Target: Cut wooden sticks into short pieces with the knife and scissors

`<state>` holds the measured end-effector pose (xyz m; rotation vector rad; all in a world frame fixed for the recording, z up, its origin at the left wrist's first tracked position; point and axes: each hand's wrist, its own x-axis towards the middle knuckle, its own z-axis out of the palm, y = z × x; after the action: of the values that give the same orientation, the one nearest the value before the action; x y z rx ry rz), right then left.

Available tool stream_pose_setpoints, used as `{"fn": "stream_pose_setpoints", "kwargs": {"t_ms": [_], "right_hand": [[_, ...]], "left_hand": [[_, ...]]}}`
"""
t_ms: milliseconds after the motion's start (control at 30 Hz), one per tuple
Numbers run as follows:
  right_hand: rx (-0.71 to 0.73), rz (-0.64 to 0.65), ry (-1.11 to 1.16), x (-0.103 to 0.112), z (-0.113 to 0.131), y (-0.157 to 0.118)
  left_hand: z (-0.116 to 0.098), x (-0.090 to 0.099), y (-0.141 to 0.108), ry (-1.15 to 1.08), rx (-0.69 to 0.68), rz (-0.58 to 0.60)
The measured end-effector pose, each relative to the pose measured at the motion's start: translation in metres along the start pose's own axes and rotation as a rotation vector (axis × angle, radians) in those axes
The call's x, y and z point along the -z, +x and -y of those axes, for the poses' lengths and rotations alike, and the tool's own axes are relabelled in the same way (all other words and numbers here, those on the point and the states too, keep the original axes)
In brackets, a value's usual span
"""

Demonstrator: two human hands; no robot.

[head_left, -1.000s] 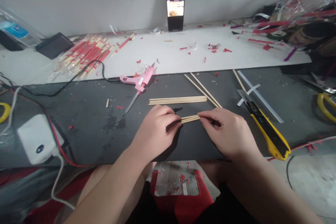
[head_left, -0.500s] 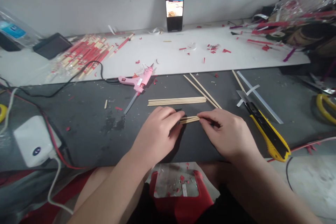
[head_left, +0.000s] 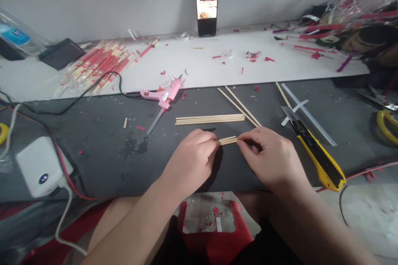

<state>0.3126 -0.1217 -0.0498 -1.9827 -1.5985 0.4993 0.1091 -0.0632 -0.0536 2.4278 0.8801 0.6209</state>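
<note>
A few short wooden sticks (head_left: 228, 140) lie side by side between my hands, just above the dark tabletop or on it. My left hand (head_left: 199, 155) is closed on their left ends, its fingers hiding that part. With thumb and forefinger, my right hand (head_left: 267, 153) pinches the right ends. Beyond my hands lies a row of longer wooden sticks (head_left: 209, 120), set parallel. Two more sticks (head_left: 239, 107) slant down toward my right hand from the upper middle.
A pink glue gun (head_left: 167, 94) with its stick lies left of the row. At right are a yellow utility knife (head_left: 320, 159), blade out, and a clear glue stick (head_left: 307, 114). A phone (head_left: 207, 4) leans on the wall. Wrapped chopsticks (head_left: 101, 64) lie at back left.
My left hand has shifted slightly right along the short sticks, and its fingers have closed more tightly. The ends by my right hand are more visible.
</note>
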Motion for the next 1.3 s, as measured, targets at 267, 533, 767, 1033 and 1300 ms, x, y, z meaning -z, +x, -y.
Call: {"fn": "stream_pose_setpoints", "kwargs": {"t_ms": [267,533,767,1033,1300], "right_hand": [[0.103,-0.009,-0.011,-0.001,-0.004,0.001],[0.091,0.003,-0.024,0.000,-0.004,0.002],[0.069,0.004,-0.021,0.001,-0.003,0.002],[0.168,-0.022,-0.052,-0.004,-0.001,0.001],[0.247,0.003,-0.051,-0.004,0.001,0.003]], "left_hand": [[0.000,0.007,0.005,0.029,-0.052,0.106],[0.000,0.007,0.006,0.058,-0.083,0.139],[0.005,0.007,0.007,0.028,-0.094,0.132],[0.009,0.012,0.010,-0.043,-0.079,0.156],[0.007,0.010,0.007,-0.037,-0.028,0.042]]}}
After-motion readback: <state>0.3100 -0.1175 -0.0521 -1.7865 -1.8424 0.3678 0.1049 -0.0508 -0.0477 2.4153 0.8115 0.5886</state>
